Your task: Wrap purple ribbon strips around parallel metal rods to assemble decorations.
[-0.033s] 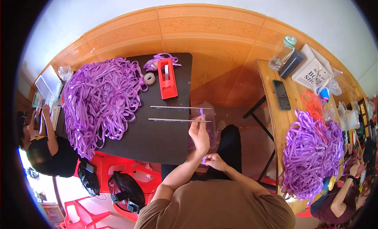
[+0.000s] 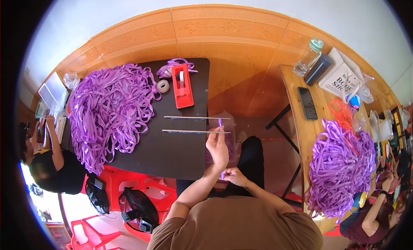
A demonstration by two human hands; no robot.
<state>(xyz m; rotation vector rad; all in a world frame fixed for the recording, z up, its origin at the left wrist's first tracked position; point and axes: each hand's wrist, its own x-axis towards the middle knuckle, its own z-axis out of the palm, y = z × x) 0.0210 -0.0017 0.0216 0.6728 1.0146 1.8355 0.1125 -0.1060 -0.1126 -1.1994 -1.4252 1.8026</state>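
Note:
Two thin metal rods, a far rod (image 2: 193, 117) and a near rod (image 2: 191, 131), lie parallel across the black table (image 2: 172, 151) and jut past its right edge. A narrow purple ribbon (image 2: 220, 122) crosses them close to their free ends. My left hand (image 2: 218, 149) reaches up to the near rod's end, its fingertips closed on the ribbon. Lower down, in front of my lap, my right hand (image 2: 236, 177) pinches a short bit of purple ribbon showing at its fingertips. Whether both hands hold one strip cannot be told.
A big purple ribbon heap (image 2: 112, 112), a tape roll (image 2: 163, 86) and a red tape dispenser (image 2: 183, 88) occupy the black table. On the wooden table (image 2: 297, 93) are another ribbon heap (image 2: 342, 172), a phone (image 2: 307, 103) and bottles. Red stools (image 2: 92, 233) stand lower left. People sit at both sides.

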